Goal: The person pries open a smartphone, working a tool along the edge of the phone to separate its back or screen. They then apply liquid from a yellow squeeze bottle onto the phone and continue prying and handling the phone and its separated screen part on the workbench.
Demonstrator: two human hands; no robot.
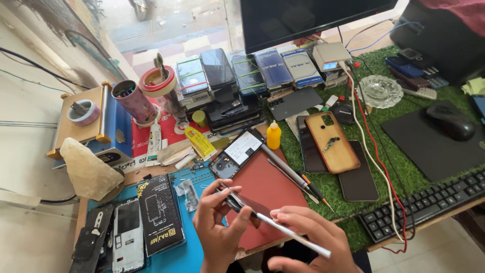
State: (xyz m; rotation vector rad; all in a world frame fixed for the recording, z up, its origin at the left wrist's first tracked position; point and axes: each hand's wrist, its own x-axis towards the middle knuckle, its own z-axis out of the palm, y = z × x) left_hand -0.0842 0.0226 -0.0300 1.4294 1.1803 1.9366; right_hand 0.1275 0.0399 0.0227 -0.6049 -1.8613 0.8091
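**Hands on the small dark part, tool tip at its edge**

My left hand (218, 222) is closed around a small dark part (241, 205), thumb on top and fingers curled beneath, holding it just above the near edge of the red mat (268, 184). My right hand (308, 237) pinches a thin white-handled tool (283, 230) like a pen; its tip meets the part at about 10 o'clock from my right knuckles. What exactly the tip touches I cannot tell; my left thumb covers it.

The opened phone (236, 154) lies at 12 o'clock from my hands, on the far left corner of the mat, its insides showing. Two screwdrivers (298, 179) lie along the mat's right edge at 1 o'clock, and a small yellow bottle (273, 135) stands beyond them.

I judge this to be the fine-work step on the removed part. The next move calls for a steady left grip and light, controlled pressure at the tool tip, since a slip could scar the part or jab my thumb.
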